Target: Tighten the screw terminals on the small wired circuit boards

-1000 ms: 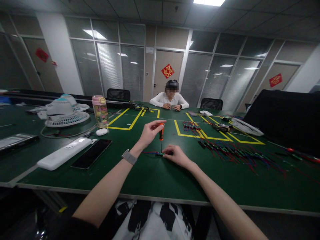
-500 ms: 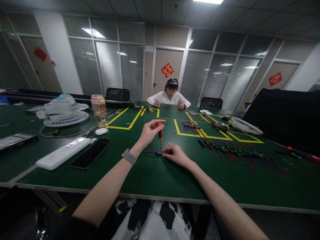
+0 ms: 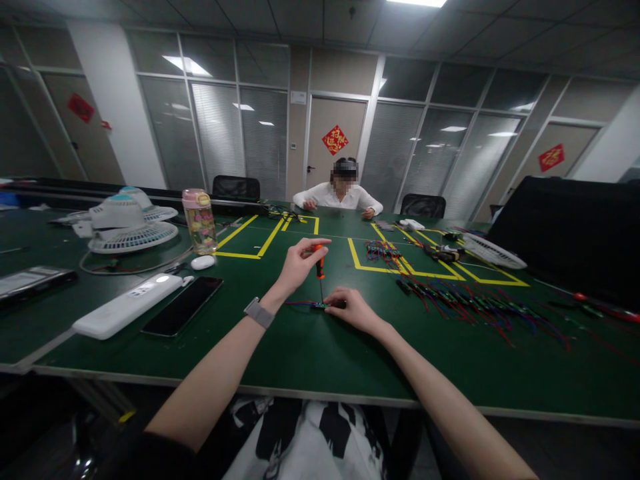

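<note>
My left hand (image 3: pixel 300 263) grips the orange and black handle of a screwdriver (image 3: pixel 321 268), with the index finger stretched over its top. The screwdriver stands nearly upright, and its tip meets a small green circuit board (image 3: pixel 319 306) lying on the table. Red and blue wires run out from the board's left side. At the board's right end, the closed fingers of my right hand (image 3: pixel 350 310) hold it against the tabletop. Those fingers cover part of the board, so the exact spot under the screwdriver tip is hard to make out.
Many wired circuit boards (image 3: pixel 475 303) lie in a row to the right, with a wire bundle (image 3: pixel 384 251) behind. On the left are a phone (image 3: pixel 184 307), a white power strip (image 3: pixel 130 305), a bottle (image 3: pixel 200 223) and a fan (image 3: pixel 133 223). Across the table sits a person (image 3: pixel 341 193).
My hands, the screwdriver and the board stay almost in place. Across the table, the person's hands have shifted, and the grey flat thing before them is no longer visible.
</note>
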Demonstrator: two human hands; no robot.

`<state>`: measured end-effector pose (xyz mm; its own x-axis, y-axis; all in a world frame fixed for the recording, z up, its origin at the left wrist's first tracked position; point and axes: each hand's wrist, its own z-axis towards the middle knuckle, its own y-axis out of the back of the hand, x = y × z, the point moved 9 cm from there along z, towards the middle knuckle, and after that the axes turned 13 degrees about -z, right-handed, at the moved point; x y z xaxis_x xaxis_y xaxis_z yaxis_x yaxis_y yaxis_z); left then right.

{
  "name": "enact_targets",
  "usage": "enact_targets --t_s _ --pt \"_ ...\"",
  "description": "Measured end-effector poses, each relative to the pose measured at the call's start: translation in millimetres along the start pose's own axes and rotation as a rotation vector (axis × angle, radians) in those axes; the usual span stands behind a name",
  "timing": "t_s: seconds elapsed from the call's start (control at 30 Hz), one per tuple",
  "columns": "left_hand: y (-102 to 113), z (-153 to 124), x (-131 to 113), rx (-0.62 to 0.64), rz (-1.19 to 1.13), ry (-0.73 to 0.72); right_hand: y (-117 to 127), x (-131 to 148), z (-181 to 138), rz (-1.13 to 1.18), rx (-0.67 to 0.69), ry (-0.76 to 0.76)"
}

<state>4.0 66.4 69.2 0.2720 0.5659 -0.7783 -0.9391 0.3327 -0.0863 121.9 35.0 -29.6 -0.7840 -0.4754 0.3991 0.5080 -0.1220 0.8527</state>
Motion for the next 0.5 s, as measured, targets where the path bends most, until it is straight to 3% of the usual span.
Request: enact_targets --t_s 0.2,0.37,0.5 --pt "-10.8 0.4 6.8 0.11 -0.186 0.06 0.1 0.2 0.0 -0.001 -0.002 0.01" --pt "-1.9 -1.8 0.1 0.002 0.0 -0.021 -1.1 -1.6 -0.2 -0.011 -0.005 0.013" --pt "-5.7 -0.4 0.6 0.063 -0.038 -0.007 -1.9 -2.6 -0.2 -0.011 -0.007 0.016"
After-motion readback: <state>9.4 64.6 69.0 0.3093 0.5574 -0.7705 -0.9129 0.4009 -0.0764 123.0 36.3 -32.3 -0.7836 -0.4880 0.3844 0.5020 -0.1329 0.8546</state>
